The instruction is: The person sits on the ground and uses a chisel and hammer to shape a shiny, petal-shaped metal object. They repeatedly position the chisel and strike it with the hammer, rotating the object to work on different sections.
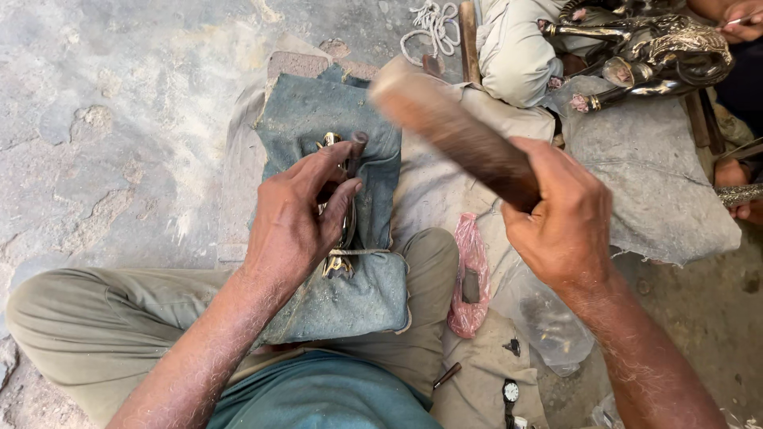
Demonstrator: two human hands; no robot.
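Left hand (298,214) is down on the small brass piece (338,262), fingers (338,210) curled round a thin dark punch (358,144) that stands on the metal, tip hidden under the hand. The brass lies on a blue cloth pad (350,294) over the person's lap, just beside the knee. Right hand (568,218) is wrapped tight round the wooden mallet (449,127), fist fully closed on the handle end, the head blurred above the pad, near the punch.

To my eye, this is a striking step, and it calls for a square blow: the mallet face should meet the punch head flat, with the punch kept upright so it doesn't skid across the brass. The left fingers sit very close under the strike line, so a short, controlled swing looks wiser than a big one.

Around them: a pink plastic bag (469,278) by the knee, a wristwatch (510,392) on the floor cloth, a coil of white rope (429,24), and ornate dark metalwork (660,48) at top right, where another person's hand (743,20) works.
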